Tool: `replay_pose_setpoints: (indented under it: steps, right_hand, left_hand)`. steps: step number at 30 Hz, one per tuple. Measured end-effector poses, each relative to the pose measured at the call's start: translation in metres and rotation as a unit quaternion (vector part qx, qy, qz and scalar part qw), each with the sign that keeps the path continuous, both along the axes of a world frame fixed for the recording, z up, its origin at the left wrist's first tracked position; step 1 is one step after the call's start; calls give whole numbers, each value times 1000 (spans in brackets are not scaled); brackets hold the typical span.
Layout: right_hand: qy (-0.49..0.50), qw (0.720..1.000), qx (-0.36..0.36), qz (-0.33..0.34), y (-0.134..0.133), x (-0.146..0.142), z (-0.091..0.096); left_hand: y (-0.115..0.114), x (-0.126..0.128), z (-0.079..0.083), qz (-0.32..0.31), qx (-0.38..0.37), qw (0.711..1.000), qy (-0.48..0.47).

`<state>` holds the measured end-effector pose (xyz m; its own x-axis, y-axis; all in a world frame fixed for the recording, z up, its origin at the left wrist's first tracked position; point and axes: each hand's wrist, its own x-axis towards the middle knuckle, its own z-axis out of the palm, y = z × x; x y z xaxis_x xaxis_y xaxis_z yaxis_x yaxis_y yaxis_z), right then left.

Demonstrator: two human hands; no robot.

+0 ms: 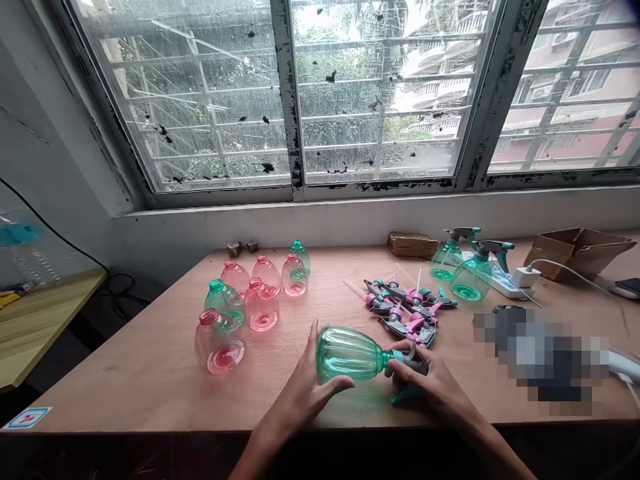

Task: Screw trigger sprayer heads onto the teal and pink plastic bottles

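Observation:
A green see-through spray bottle (347, 353) lies sideways in the air above the table's front part, its base to the left. My left hand (309, 392) cradles the base end, fingers behind it and thumb below. At the neck, the fingers of my right hand (427, 383) close around the grey and teal spray head (414, 362), which they partly cover. Just behind lies a pile of loose grey, pink and teal spray heads (407, 307) with thin white tubes. Two green spray bottles (471, 277) with heads on stand upright further back on the right.
Left on the wooden table (150, 360) stand several headless pink bottles (261, 307) and green bottles (223, 300). Along the back are a brown box (413, 245), a power strip (507, 283) with a cable, and an open carton (575, 253). A blurred patch (545, 353) covers something right.

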<state>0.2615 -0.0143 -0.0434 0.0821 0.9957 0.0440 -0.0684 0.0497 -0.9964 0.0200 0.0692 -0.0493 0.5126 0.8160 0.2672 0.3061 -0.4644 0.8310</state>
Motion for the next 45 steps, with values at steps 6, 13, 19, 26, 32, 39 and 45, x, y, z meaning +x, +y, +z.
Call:
replay_pose_setpoints:
  steps: [6,13,19,26,32,39,45]
  right_hand:
    - [-43,999,1,-2,1,1,-2]
    - [-54,998,19,-10,2,1,-6]
    - [-14,1000,24,8,1,0,-2]
    - [34,998,54,-4,-3,2,1]
    - [21,996,82,2,-3,2,-2]
    - [-7,996,91,-5,-2,1,-6]
    - [3,995,95,-19,1,1,-9]
  left_hand:
    - [1,0,4,0,24,1000,1]
    - [1,0,2,2,44,999,-2]
    - [-2,1,6,-23,57,998,-4]
    - [-7,2,10,-13,65,998,-21]
    - [-7,4,10,-65,8,997,-33]
    - [-7,2,15,-68,-45,995,-64]
    - [-6,2,7,-85,-14,994,-70]
